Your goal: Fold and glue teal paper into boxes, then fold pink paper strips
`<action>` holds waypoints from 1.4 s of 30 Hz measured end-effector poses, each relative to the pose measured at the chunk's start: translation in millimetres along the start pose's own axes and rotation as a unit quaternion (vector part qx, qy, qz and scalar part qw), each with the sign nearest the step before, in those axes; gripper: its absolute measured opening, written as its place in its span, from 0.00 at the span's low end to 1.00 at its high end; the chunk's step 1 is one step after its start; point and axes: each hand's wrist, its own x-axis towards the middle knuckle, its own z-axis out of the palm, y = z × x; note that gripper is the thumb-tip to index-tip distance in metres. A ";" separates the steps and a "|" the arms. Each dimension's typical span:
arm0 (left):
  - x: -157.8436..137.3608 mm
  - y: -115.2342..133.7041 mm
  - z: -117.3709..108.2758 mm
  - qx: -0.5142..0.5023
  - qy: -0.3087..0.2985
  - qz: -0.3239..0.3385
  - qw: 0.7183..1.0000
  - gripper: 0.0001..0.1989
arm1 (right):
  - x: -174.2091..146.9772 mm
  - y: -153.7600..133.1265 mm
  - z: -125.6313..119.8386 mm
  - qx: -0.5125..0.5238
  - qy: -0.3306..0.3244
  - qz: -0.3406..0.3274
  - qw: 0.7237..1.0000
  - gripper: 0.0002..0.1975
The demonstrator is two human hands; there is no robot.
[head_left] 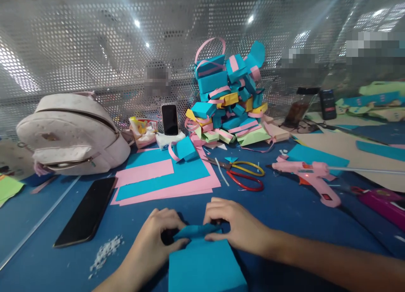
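Observation:
A folded piece of blue paper point(202, 264) lies at the near edge of the view, its far flap raised. My left hand point(160, 233) pinches the left end of that flap between thumb and fingers. On the flap's right end, my right hand point(230, 224) grips in the same way, thumb on the near side. The fingertips behind the flap are partly hidden. Beyond both hands lie pink sheets point(186, 190) and a blue sheet point(190, 172) with a pink strip point(145, 172) on top.
Scissors point(240, 172) and a pink glue gun point(310, 174) lie right. A black phone point(87, 212), white scraps point(106, 254) and a pale backpack point(76, 136) are left. Small paper bags point(211, 83) are piled against the perforated metal screen point(120, 43).

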 end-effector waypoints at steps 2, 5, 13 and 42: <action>-1.0 0.2 0.6 0.001 -0.007 0.004 1.000 0.07 | -0.7 1.8 1.3 0.013 0.002 -0.017 1.000 0.06; -2.8 -2.5 0.9 0.012 -0.021 0.039 0.999 0.09 | -2.3 3.9 0.5 0.032 -0.016 -0.049 0.998 0.07; -2.2 -6.8 -5.0 0.207 0.008 0.276 0.939 0.13 | -0.7 -5.1 -24.6 -0.154 -0.132 -0.164 0.965 0.11; -12.2 -0.7 -21.8 0.350 0.023 0.281 0.893 0.17 | -15.5 -30.1 -48.8 -0.327 -0.169 -0.167 0.915 0.06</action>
